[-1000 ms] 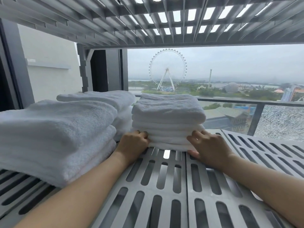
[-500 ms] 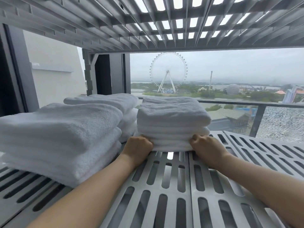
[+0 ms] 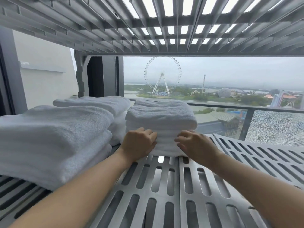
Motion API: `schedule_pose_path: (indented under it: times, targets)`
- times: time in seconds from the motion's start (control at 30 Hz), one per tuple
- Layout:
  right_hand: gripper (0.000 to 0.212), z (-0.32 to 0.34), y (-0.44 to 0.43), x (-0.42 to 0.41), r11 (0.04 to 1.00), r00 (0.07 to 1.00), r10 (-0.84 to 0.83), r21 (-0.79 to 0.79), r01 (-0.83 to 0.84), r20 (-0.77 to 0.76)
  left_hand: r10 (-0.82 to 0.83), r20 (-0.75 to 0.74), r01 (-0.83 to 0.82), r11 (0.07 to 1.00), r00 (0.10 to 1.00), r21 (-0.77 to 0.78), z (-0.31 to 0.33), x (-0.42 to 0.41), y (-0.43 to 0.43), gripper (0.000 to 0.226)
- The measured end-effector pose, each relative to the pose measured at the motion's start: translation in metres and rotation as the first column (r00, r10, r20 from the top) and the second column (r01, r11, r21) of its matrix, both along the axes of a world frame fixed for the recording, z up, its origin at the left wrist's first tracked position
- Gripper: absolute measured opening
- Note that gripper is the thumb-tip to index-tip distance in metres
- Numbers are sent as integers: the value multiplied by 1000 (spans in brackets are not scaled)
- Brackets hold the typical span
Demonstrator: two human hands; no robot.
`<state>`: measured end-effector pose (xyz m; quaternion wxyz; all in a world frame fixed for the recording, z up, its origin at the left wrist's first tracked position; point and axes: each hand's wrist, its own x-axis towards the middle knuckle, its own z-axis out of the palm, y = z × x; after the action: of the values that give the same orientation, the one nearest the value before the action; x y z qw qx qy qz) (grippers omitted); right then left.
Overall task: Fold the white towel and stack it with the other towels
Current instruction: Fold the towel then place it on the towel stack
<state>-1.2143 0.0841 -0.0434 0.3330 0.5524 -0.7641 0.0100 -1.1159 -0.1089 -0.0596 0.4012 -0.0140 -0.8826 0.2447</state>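
Observation:
A stack of folded white towels (image 3: 162,119) stands on the slatted metal shelf (image 3: 164,191), a little back from its front edge. My left hand (image 3: 139,144) lies against the left part of the stack's front face, with its fingers curled into the lower towels. My right hand (image 3: 195,143) does the same on the right part, fingers bent and thumb low near the bottom towel. The two hands are a short gap apart. Whether the fingertips reach between layers is hidden.
A bigger pile of folded white towels (image 3: 54,139) fills the shelf's left side, with another pile (image 3: 98,104) behind it touching the middle stack. A second slatted shelf (image 3: 164,22) hangs close overhead. Bare shelf (image 3: 263,155) extends right; a glass railing and window lie behind.
Both hands have slid inward and up from the stack's lower corners onto its front face. The stack sits slightly further back on the shelf.

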Motion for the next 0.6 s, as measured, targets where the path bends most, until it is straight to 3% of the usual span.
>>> schedule_pose_path:
  times: [0.07,0.13,0.33,0.6]
  targets:
    - [15,16,0,1,990,997,74,-115,-77,-31,19,-8,-20,999,1000,-44,6,-4,2,17]
    - [25,28,-3,1,989,997,48,-135,-55,-55,54,-6,-54,996,999,-77,9,-5,2,12]
    - [61,39,-13,-22,976,975,-215,0,216,48,182,16,-179,980,983,-90,9,1,-13,30]
    - [56,32,-22,-29,972,982,-163,-154,176,93,269,24,-266,960,963,-91,24,7,-21,31]
